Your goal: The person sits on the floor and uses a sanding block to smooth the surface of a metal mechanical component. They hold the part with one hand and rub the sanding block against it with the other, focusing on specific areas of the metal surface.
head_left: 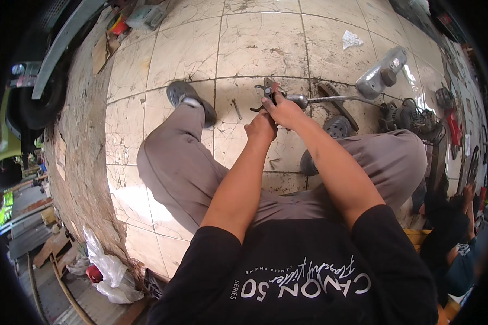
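My right hand (285, 111) is closed around the near end of a bent chrome bar (331, 99), at a dark metal bracket with a lever (267, 89) just above the fingers. My left hand (260, 125) sits right behind and below it, fist closed, pressed against the right hand; what it grips is hidden. The bar runs to the right over the cracked floor tiles (255, 49). My legs in grey trousers spread to both sides.
A thin metal rod (236, 109) lies on the tiles left of the hands. Right: a grey metal housing (382, 73), a toothed curved part (336, 103), dark engine parts (412, 116). A tyre (43, 97) at far left. Another person crouches at lower right.
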### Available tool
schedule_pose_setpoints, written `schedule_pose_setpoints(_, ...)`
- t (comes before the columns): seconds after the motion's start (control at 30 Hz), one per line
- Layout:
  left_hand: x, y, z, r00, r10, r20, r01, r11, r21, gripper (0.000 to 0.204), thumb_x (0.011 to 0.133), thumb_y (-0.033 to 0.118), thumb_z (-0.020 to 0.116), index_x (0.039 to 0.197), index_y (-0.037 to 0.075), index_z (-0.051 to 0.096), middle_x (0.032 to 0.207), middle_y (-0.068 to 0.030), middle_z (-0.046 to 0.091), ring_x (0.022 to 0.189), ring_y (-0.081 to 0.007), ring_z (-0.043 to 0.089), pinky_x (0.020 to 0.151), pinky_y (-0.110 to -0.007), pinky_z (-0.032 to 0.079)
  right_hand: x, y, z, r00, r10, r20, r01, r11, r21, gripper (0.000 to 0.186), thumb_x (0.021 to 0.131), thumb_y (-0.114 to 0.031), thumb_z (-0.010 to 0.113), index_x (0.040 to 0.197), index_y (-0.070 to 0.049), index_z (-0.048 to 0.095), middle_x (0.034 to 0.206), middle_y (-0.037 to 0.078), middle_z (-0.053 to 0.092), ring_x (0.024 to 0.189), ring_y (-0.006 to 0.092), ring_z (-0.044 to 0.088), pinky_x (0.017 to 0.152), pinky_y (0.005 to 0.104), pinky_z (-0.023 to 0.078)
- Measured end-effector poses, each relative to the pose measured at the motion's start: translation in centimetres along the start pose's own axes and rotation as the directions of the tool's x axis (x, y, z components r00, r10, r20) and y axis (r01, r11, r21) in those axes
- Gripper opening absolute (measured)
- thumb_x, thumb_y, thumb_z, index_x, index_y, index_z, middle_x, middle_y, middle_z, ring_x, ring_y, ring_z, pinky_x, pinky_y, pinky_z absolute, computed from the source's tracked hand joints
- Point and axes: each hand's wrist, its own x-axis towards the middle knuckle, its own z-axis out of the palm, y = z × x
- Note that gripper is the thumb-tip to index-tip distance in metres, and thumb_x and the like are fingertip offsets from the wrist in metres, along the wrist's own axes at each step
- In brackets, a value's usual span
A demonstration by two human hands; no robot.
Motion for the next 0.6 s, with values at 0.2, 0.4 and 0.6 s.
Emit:
schedule_pose_setpoints(0.2, 0.3, 0.1, 0.4, 0.997, -0.071, -0.007, 0.071, 0.997, -0.005, 0.038, 0.092, 0.029, 0.054, 0.123, 0.007, 0.052, 0.12, -0.0155, 0.064, 0.115, -0.0307, 0.06, 0.098, -0.048, 0.041, 0.2, -0.2, 0.0, 1.0, -0.014, -0.013, 0.015, 0.996, 0.084, 0.08, 0.094, -0.055, 0.04, 0.148, 0.001, 0.022, 0.126, 0.032, 0.052, 0.118, 0.0449, 0.053, 0.1, 0.0424, 0.041)
schedule_pose_setpoints(0.4, 0.3, 0.1, 0.6, 0.996, -0.082, -0.047, 0.078, 0.995, -0.068, 0.036, 0.09, 0.028, 0.056, 0.119, 0.006, 0.054, 0.119, -0.0163, 0.065, 0.115, -0.0327, 0.06, 0.096, -0.048, 0.043, 0.5, -0.6, -1.0, 0.999, 0.0, 0.042, -0.005, 0.994, 0.107, 0.075, 0.095, -0.05, 0.042, 0.145, 0.005, 0.029, 0.131, 0.032, 0.05, 0.126, 0.0441, 0.046, 0.106, 0.0429, 0.036)
schedule_pose_setpoints(0.6, 0.4, -0.1, 0.5, 0.996, -0.09, -0.018, 0.089, 0.995, -0.039, 0.034, 0.09, 0.026, 0.057, 0.117, 0.007, 0.054, 0.117, -0.0174, 0.065, 0.114, -0.033, 0.06, 0.096, -0.048, 0.042, 1.5, 0.1, 0.7, 0.999, -0.009, -0.047, 0.016, 0.99, 0.138, 0.072, 0.096, -0.053, 0.035, 0.137, 0.006, 0.041, 0.122, 0.034, 0.055, 0.119, 0.0465, 0.05, 0.103, 0.0458, 0.038)
